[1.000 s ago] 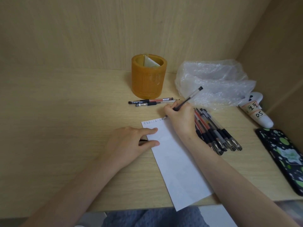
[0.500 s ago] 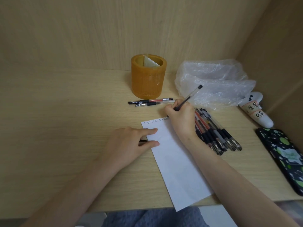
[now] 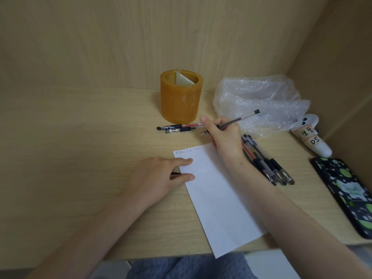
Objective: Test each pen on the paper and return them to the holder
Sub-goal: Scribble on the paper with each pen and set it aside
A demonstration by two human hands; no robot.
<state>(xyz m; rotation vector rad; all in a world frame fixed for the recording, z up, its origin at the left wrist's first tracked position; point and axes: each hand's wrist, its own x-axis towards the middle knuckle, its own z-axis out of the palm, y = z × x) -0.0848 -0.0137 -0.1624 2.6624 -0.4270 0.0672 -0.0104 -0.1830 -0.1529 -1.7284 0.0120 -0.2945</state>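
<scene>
Right hand [image 3: 225, 135]: pen [image 3: 238, 119] is pinched, tip held beyond the paper [image 3: 217, 198].
Left hand [image 3: 161, 176]: paper is pressed by straight fingers.

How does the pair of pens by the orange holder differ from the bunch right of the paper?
The pair of pens lies crosswise in front of the orange cylindrical holder; the bunch of pens runs diagonally beside the white paper sheet. The pair is two pens; the bunch holds more, partly hidden behind the right hand. Both lie flat on the desk, outside the holder.
</scene>
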